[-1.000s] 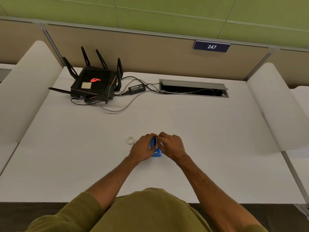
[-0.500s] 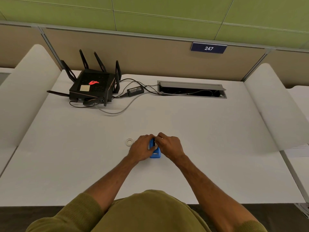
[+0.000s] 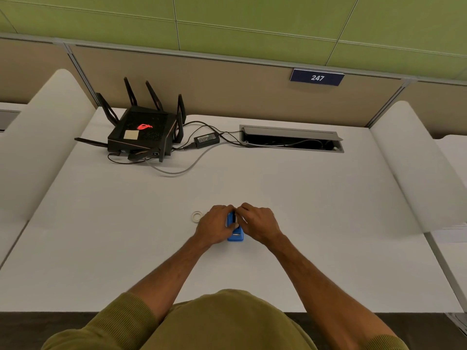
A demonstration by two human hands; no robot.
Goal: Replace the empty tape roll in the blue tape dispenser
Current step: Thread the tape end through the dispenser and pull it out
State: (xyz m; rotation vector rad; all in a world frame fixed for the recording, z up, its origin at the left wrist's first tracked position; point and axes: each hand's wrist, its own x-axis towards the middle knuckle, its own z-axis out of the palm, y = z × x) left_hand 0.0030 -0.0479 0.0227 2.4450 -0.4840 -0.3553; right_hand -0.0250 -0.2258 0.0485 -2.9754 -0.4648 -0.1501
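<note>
**Blue dispenser gripped from both sides on the white table**

Blue plastic is seen between two hands near the front middle of the white table: the blue tape dispenser is stood on the surface and is clasped from the left by the left hand and from the right by the right hand. Both hands are curled closed around its body, with the fingertips brought together over its far end, where a dark slot is visible. What lies under the fingertips cannot be made out. A small whitish tape ring is laid flat on the table just beside the left hand, apart from the dispenser. Well away, at the far left of the table, a black router with upright antennas is placed, and a power adapter is set beside it. Cables are run from these into an open cable tray at the far edge. A sign reading 247 is fixed to the partition behind.
</note>
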